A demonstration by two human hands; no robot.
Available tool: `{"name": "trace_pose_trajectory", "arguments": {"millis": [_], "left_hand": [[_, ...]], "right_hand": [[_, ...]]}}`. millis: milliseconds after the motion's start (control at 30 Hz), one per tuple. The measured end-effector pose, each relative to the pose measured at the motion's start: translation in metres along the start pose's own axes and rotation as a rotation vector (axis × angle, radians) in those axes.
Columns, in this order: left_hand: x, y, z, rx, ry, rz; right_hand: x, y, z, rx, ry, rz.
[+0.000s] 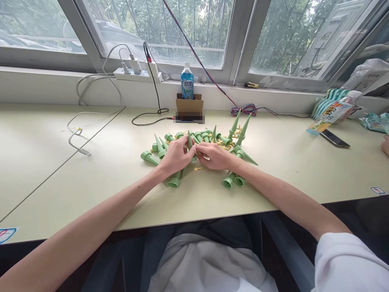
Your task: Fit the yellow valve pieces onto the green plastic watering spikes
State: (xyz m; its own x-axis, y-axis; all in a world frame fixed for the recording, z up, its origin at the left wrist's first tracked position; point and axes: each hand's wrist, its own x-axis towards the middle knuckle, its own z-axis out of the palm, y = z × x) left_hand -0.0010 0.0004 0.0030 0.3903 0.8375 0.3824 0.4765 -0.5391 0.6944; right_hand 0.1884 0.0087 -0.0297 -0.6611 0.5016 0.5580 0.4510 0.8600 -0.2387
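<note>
My left hand (176, 155) is closed around a green plastic plant watering spike (190, 142), its pointed end up. Against the side of that spike, my right hand (215, 155) is pinched; whatever is between its fingertips is hidden. Several more green spikes (148, 157) lie around both hands, some with their threaded open ends (173, 182) toward me. Two spikes (234, 125) stand point up behind my right hand. Small yellow plastic pieces (224, 147) are scattered among them, and one loose yellow piece (197, 168) rests on the table just below my fingers.
On the table (91, 190), a blue bottle (187, 83) stands behind a small cardboard box (189, 106). Cables (247, 109) and a power strip (124, 74) are along the window. To the right are a phone (335, 138), a drink bottle (330, 117) and another person's hand (385, 144).
</note>
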Motion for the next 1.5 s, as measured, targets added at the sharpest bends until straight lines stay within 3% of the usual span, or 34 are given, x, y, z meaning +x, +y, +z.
{"name": "trace_pose_trajectory", "arguments": {"millis": [900, 1500], "left_hand": [[0.0001, 0.0012, -0.0028, 0.018, 0.027, 0.017], [0.0010, 0.0028, -0.0062, -0.168, -0.032, 0.005]], "right_hand": [[0.0015, -0.0039, -0.0029, 0.013, -0.025, 0.019], [0.0003, -0.0004, -0.0045, 0.015, 0.039, -0.033]]}}
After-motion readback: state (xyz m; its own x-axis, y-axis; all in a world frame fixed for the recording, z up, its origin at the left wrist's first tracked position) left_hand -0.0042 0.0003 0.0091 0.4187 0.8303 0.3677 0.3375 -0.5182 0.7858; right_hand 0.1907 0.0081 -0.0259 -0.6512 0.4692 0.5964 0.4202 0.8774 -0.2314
